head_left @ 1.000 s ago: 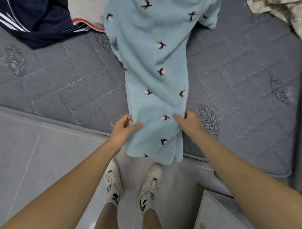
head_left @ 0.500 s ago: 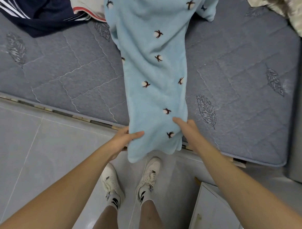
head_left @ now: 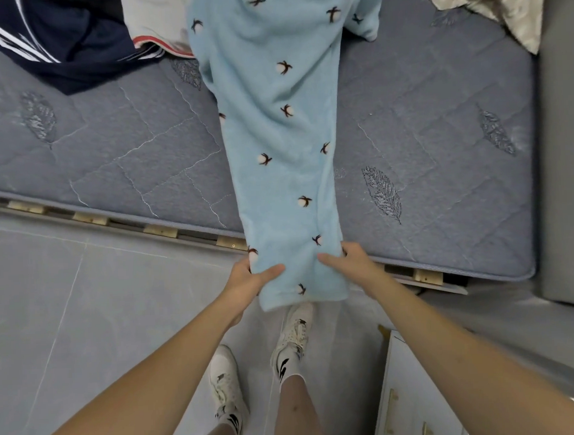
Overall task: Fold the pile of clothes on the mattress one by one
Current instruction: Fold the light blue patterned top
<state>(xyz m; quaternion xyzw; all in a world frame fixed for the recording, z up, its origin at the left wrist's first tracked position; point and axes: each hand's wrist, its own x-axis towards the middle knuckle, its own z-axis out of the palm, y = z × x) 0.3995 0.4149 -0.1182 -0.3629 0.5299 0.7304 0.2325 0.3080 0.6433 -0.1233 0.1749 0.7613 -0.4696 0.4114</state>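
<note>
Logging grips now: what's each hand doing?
Left hand: grips the blue pajama pants near the hem.
Right hand: grips the same hem end.

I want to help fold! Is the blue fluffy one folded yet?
Not yet: the light blue fleece garment lies stretched long across the mattress.

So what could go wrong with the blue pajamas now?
The pajamas hang past the mattress edge, with the end above the floor and shoes. If the left hand or right hand lets go, that end might drop and get dirty. Pulling more could also drag them into the dark clothes.
</note>
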